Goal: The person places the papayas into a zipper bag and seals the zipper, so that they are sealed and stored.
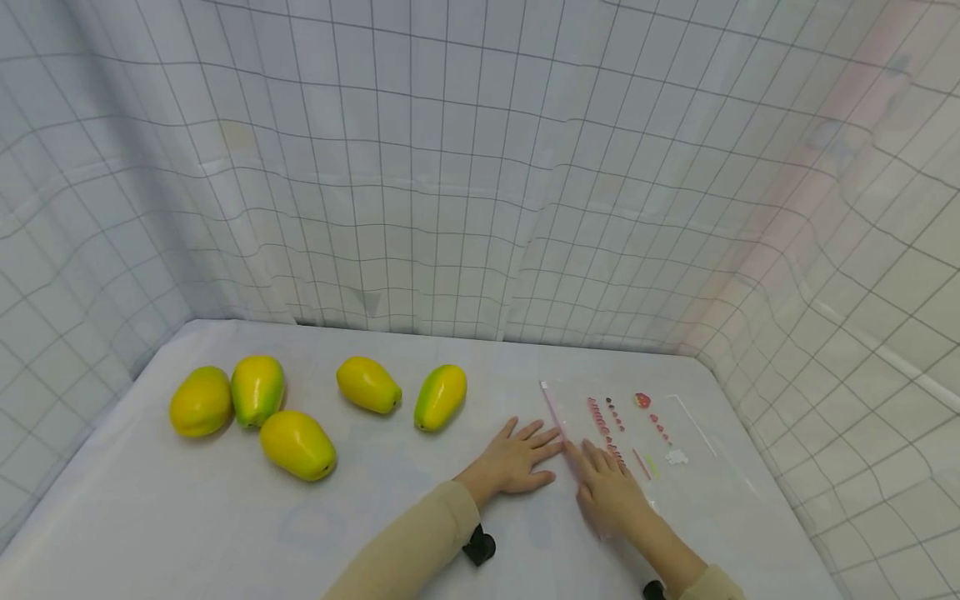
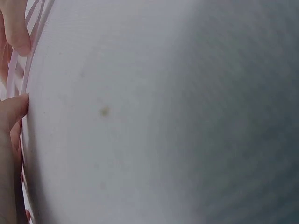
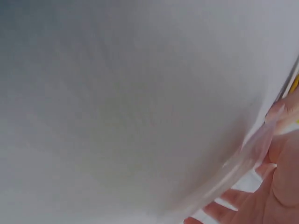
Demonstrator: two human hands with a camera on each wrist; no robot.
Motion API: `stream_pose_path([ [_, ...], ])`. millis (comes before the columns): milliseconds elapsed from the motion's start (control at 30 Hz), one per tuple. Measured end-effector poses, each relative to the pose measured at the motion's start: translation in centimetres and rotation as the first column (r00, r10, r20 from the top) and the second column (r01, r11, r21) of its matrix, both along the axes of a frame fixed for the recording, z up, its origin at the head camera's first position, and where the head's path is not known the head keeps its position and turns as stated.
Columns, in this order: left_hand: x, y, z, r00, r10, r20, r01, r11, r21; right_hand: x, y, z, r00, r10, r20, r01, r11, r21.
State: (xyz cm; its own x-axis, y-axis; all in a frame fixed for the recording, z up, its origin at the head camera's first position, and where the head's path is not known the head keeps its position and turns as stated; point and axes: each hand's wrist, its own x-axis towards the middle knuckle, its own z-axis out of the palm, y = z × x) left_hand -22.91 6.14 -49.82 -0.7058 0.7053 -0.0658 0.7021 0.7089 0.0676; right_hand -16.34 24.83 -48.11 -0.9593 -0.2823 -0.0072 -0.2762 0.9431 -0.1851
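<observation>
A clear plastic zip bag (image 1: 602, 421) with a pink zip strip (image 1: 553, 406) lies flat on the table, printed with red lettering and a strawberry. My left hand (image 1: 512, 461) lies palm down with fingers spread, its fingertips at the strip's left side. On the bag rests my right hand (image 1: 611, 492), its fingers extended and the index fingertip by the strip, close to the left fingers. The left wrist view catches the pink strip (image 2: 11, 77) beside both hands' fingers. In the right wrist view, the bag's clear edge (image 3: 257, 147) runs along the right hand (image 3: 285, 186).
Several yellow-green papayas lie to the left: a group at the far left (image 1: 297, 446), one in the middle (image 1: 368, 385) and one nearer the hands (image 1: 440, 398). White gridded curtains (image 1: 465, 167) enclose the white table (image 1: 225, 533) at back and sides.
</observation>
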Motion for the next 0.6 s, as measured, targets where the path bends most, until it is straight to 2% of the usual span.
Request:
stream_pose_path([
  [133,0.0,0.0,0.0,1.000,0.000,0.001,0.000,1.000,-0.001,0.7,-0.1,-0.4,1.000,-0.020,-0.007,0.020,1.000,-0.008],
  [333,0.1,0.0,0.0,1.000,0.000,-0.008,0.000,1.000,-0.002,1.6,-0.1,-1.0,0.999,-0.010,-0.042,0.009,1.000,-0.020],
  [600,0.0,0.1,-0.1,1.000,0.001,-0.014,-0.001,1.000,-0.011,2.5,0.1,-1.0,1.000,-0.023,-0.001,0.023,0.999,-0.026],
])
